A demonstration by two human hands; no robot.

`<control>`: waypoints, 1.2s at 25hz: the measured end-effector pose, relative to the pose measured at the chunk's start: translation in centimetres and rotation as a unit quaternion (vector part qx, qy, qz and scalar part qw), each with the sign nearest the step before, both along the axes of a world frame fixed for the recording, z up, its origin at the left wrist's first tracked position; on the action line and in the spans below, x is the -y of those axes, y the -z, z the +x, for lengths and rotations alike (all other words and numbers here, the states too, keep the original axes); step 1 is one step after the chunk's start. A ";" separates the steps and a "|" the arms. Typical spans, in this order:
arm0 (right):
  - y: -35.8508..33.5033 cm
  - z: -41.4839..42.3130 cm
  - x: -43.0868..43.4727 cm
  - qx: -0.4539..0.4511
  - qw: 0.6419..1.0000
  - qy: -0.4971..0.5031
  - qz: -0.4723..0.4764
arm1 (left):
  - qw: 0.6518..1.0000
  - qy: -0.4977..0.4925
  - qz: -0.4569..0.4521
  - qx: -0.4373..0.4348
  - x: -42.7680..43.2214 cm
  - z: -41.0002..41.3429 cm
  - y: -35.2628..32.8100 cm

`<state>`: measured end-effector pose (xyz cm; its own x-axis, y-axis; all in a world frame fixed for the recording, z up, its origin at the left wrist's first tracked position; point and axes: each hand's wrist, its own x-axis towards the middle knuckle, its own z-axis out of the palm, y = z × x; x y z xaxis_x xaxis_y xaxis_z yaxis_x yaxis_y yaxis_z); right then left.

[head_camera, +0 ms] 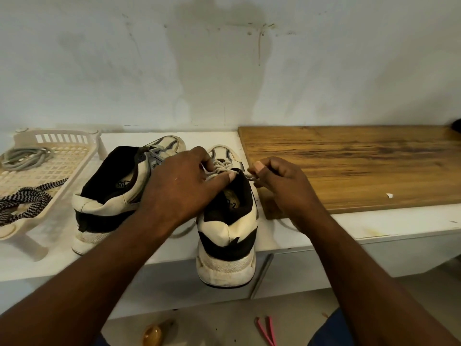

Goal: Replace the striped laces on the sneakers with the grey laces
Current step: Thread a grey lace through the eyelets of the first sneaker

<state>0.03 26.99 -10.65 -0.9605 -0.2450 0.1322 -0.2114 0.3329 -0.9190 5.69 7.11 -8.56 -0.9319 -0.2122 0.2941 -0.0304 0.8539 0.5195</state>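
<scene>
Lacing at the front edge of the surface [37,268]: the sneaker [225,236] sits with its heel overhanging; the left hand [189,181] curls over the eyelets, pinching the pale lace [219,168]; the right hand [279,181] pinches the lace end beside it; a hard tug may tip the sneaker off, or pull the end from its eyelet.

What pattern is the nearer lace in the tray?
Black-and-white zigzag lace; shows best in the head view.
</scene>
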 end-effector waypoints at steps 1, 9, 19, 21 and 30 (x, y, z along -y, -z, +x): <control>0.0 0.0 0.2 0.003 1.000 -0.013 -0.013 | 1.000 0.002 0.016 0.023 0.4 0.2 -0.3; -0.3 -0.2 1.3 -0.026 0.998 -0.061 -0.011 | 0.925 0.060 0.366 0.081 1.9 0.3 -0.1; -0.4 -0.2 1.1 -0.031 0.999 -0.043 0.008 | 0.941 0.061 0.331 0.030 2.8 0.1 0.1; -1.2 0.4 0.9 -0.027 0.999 -0.036 -0.017 | 0.925 0.079 0.372 0.015 2.8 0.8 -0.5; -7.7 8.7 0.0 -0.043 0.981 -0.083 -0.172 | 0.882 0.136 0.448 -0.055 0.7 6.6 -5.8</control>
<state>8.72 26.99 -2.99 -0.8928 -0.3241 0.3128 -0.3174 -0.0400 -0.9474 12.25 6.42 -2.80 -0.9603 -0.1786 0.2143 0.2055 0.0661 0.9764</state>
